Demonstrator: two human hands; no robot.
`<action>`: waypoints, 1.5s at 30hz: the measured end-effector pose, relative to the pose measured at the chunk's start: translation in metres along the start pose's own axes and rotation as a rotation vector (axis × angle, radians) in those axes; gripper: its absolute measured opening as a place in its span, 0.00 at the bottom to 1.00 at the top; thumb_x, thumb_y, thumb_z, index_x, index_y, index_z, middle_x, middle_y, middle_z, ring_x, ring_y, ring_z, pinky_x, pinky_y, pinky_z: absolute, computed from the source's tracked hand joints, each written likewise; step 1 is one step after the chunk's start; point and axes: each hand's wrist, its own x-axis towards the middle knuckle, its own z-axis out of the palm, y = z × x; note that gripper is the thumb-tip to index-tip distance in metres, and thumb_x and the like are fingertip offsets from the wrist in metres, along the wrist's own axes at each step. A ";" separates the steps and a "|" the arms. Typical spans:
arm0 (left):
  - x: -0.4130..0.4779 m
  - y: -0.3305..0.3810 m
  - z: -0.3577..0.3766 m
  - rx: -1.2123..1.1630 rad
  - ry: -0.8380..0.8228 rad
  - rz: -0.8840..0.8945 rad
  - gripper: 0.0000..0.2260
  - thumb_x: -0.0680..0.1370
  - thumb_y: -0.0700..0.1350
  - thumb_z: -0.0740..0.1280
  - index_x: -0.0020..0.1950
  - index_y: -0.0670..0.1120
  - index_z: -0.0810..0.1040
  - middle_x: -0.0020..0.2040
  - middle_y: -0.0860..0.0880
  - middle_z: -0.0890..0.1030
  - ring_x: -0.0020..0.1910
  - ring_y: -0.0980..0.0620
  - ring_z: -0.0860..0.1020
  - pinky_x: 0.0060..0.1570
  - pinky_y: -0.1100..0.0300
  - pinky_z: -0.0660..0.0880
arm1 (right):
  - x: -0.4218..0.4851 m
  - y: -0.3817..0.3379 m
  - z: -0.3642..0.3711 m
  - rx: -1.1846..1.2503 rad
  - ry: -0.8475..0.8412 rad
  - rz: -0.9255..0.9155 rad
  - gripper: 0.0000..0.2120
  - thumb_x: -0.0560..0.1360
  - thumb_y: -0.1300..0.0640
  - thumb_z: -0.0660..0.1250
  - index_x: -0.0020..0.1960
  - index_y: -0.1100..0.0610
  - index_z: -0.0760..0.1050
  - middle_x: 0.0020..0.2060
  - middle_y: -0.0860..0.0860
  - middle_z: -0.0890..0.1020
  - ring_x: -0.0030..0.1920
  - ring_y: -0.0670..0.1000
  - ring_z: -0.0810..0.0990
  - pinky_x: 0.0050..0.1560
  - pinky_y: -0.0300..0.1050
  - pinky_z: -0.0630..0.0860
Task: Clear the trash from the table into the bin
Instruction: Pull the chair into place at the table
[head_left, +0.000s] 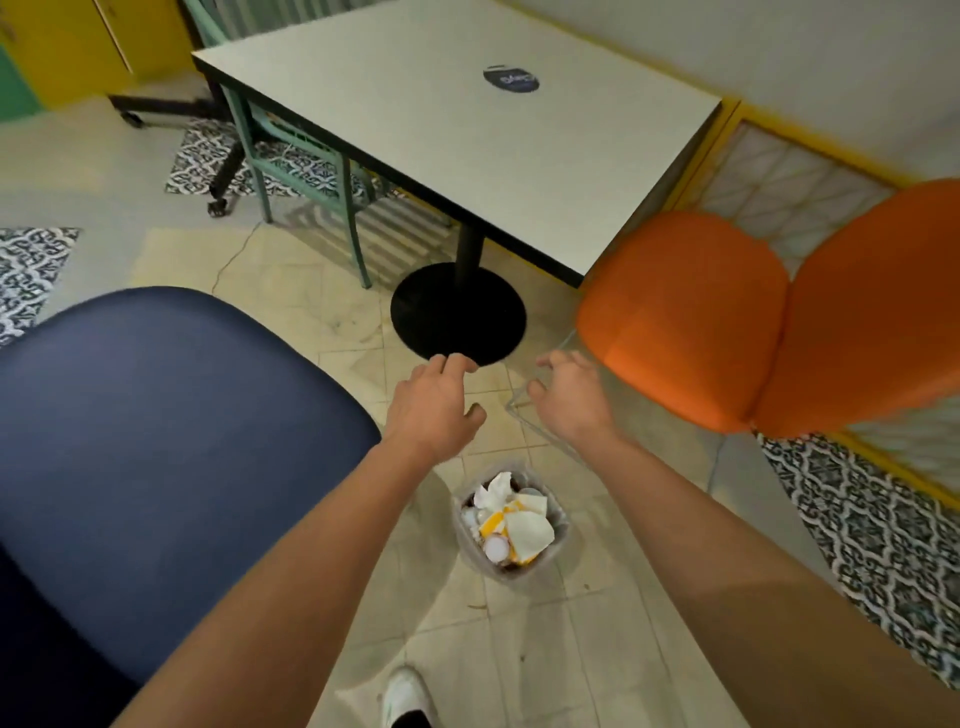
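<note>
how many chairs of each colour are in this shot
teal chair: 1
orange chair: 1
dark blue chair: 1
total: 3
The black wheeled base at the back left is too cut off to count.

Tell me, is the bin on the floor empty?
No: the bin is filled near its rim with crumpled white paper and yellow-and-white wrappers.

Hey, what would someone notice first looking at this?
A small bin stuffed with crumpled paper stands on the floor, bottom centre. Just beyond it the right hand grips a clear tray, and the left hand is open. Bright orange chairs fill the right side.
</note>
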 end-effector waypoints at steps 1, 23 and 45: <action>-0.006 0.005 -0.008 0.005 0.010 0.009 0.21 0.76 0.49 0.63 0.68 0.49 0.65 0.64 0.47 0.72 0.62 0.45 0.70 0.59 0.50 0.70 | -0.008 -0.003 -0.009 -0.008 0.020 -0.013 0.17 0.77 0.55 0.62 0.65 0.56 0.71 0.63 0.57 0.72 0.67 0.58 0.67 0.67 0.50 0.66; -0.114 0.021 -0.294 0.196 0.324 0.223 0.23 0.76 0.53 0.62 0.70 0.49 0.63 0.67 0.48 0.69 0.66 0.45 0.69 0.63 0.48 0.65 | -0.159 -0.205 -0.177 -0.111 0.351 -0.122 0.23 0.77 0.48 0.61 0.70 0.54 0.66 0.67 0.54 0.69 0.68 0.57 0.65 0.66 0.54 0.64; -0.141 -0.119 -0.476 0.304 0.517 0.173 0.23 0.75 0.56 0.63 0.67 0.48 0.66 0.64 0.48 0.72 0.63 0.45 0.71 0.60 0.47 0.69 | -0.174 -0.443 -0.170 -0.132 0.426 -0.303 0.21 0.77 0.47 0.61 0.66 0.55 0.69 0.66 0.53 0.70 0.68 0.56 0.66 0.63 0.54 0.65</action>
